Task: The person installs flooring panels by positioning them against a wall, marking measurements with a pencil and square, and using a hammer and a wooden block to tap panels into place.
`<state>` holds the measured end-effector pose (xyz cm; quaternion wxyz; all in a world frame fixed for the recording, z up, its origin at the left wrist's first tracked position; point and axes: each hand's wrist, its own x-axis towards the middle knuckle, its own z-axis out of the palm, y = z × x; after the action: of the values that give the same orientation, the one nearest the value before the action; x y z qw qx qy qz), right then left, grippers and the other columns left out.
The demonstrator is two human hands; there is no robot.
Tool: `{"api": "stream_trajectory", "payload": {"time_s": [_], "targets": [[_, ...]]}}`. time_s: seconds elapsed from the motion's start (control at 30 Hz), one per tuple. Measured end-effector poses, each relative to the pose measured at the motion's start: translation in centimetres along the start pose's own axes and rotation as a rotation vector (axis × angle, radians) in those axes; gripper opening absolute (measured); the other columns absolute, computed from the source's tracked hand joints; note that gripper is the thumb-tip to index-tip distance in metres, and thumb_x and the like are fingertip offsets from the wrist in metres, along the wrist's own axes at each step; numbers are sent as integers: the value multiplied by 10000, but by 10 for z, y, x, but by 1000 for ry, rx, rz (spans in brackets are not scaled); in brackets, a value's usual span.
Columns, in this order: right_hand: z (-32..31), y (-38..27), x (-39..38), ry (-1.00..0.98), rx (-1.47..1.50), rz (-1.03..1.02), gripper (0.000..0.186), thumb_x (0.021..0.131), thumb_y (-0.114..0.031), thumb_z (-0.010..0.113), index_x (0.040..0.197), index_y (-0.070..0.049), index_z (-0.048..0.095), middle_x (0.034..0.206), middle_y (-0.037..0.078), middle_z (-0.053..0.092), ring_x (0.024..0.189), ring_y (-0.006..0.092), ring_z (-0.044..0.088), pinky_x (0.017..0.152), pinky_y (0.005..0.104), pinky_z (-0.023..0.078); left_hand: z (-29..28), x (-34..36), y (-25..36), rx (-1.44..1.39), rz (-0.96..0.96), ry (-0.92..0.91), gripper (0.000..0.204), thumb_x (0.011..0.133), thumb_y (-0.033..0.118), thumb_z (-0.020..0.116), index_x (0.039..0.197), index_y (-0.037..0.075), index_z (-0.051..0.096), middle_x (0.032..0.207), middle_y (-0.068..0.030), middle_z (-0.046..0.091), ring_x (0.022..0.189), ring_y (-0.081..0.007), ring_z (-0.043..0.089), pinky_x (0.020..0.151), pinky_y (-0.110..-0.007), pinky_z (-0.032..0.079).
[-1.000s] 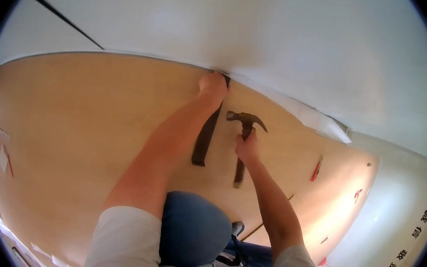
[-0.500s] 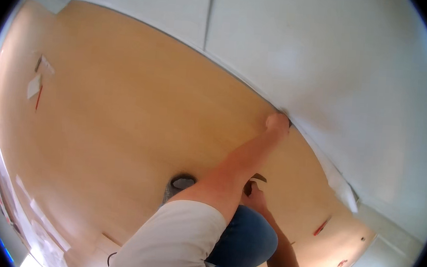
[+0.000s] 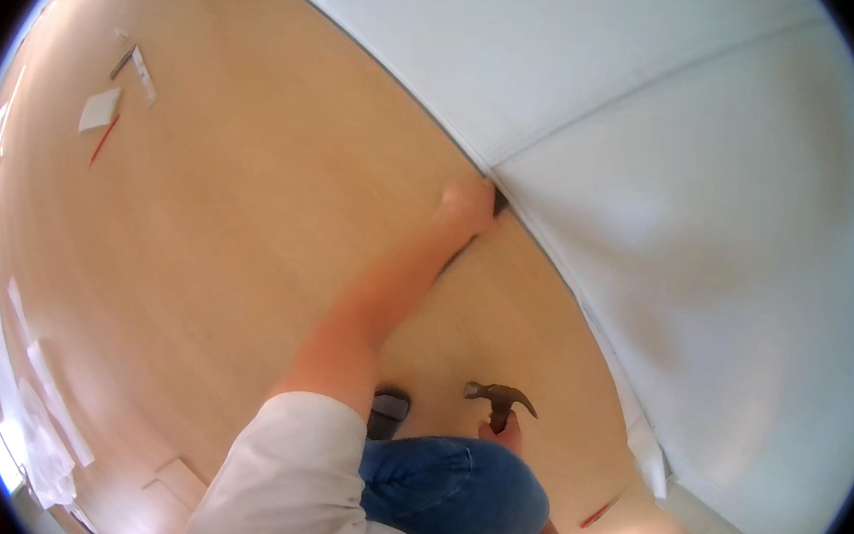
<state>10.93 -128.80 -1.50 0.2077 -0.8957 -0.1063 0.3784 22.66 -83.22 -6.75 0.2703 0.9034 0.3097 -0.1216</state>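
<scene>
Hammer (image 3: 502,394) seems head-heavy, best held by handle (image 3: 499,413), where right hand (image 3: 507,434) is clamped; left hand (image 3: 467,206) grips dark bar (image 3: 500,202) beside white panel (image 3: 655,175)

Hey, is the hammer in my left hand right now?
No, the hammer is in your right hand, while your left hand is on the dark bar.

The left hand (image 3: 468,206) (forearm (image 3: 380,288) too) hides most of the dark bar (image 3: 500,203) — the knee (image 3: 494,498), the right wrist.
</scene>
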Motion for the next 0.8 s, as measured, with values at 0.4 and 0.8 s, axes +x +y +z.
{"api": "stream_trajectory", "payload": {"time_s": [0.4,0.8], "targets": [[25,-216,116,-212,444,-234,184,1022,-142,612,1030,-53,451,697,49,558,504,153,578,435,330,465,-46,25,-73,84,-43,-112,570,876,535,722,1216,86,633,1108,-69,736,1038,-245,728,793,-409,570],[123,-278,118,-576,161,-119,390,1035,-252,586,1223,29,392,685,112,602,462,214,603,428,372,477,-32,30,-81,118,-5,-22,396,868,493,751,1018,127,748,962,-8,757,867,-221,755,590,-387,557]]}}
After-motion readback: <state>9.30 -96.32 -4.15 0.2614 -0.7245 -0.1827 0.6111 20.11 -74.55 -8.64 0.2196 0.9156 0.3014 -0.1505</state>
